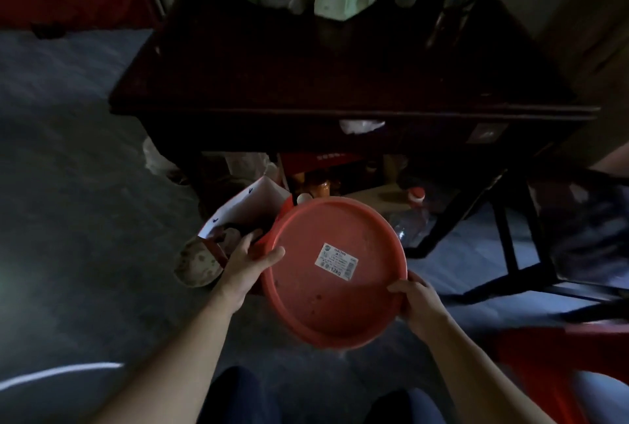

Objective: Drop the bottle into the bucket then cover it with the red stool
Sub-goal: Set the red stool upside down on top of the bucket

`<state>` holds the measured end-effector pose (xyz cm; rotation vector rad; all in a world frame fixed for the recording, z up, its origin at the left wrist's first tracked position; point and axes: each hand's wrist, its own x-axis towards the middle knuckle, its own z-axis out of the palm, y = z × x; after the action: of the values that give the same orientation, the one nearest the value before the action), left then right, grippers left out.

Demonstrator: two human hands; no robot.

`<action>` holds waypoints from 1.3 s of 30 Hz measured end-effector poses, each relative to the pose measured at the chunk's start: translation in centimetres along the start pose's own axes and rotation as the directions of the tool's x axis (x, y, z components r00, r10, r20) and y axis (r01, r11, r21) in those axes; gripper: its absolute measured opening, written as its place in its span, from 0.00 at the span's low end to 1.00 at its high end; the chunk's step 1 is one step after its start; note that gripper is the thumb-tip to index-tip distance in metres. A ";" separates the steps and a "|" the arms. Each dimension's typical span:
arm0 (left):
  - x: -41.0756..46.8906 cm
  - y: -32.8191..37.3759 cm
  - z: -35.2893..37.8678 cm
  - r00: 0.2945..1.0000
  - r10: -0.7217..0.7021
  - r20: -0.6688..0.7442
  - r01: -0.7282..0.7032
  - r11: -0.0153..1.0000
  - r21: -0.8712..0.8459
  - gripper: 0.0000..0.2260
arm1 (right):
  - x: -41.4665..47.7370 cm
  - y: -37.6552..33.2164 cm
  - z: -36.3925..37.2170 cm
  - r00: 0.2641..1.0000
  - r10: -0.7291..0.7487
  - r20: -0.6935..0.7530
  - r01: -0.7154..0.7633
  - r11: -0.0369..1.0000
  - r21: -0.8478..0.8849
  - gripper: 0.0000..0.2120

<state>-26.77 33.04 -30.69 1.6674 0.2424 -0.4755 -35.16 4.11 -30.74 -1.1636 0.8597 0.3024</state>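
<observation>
Low over the floor, the left hand (243,262) and right hand (417,301) each clamp an edge of the round red stool (335,270), near the dark bench (340,83); the bucket is hidden.

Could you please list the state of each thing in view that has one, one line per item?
red stool: held by its round rim in both hands, tilted, label showing.
left hand: gripping the stool's left edge.
right hand: gripping the stool's right edge.
bucket: hidden behind the stool; cannot tell.
clear bottle with red cap: on the floor under the table, capped.
dark table: upright, cluttered at its far edge.
</observation>
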 end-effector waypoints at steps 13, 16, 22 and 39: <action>14.2 -20.9 1.5 0.998 0.038 0.040 -0.037 0.999 -0.031 0.57 | 21.5 14.9 -3.0 1.000 0.004 -0.008 -0.005 0.991 -0.132 0.15; 14.8 -22.8 1.5 0.998 -0.003 0.060 0.005 1.000 -0.027 0.55 | 22.7 16.2 -3.2 1.000 0.000 -0.007 -0.001 0.989 -0.149 0.15; 14.1 -23.4 1.4 0.999 -0.004 0.036 0.005 1.000 -0.020 0.62 | 22.7 17.2 -3.3 0.997 0.025 -0.072 -0.037 0.985 -0.170 0.13; 14.7 -24.2 2.6 0.999 -0.021 0.024 0.021 1.000 -0.002 0.53 | 22.1 15.9 -1.6 0.950 -0.228 -0.215 0.036 0.760 -0.649 0.11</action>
<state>-24.34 32.60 -59.04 1.6579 0.2434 -0.5106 -31.19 4.38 -57.70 -1.9437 0.9442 0.3273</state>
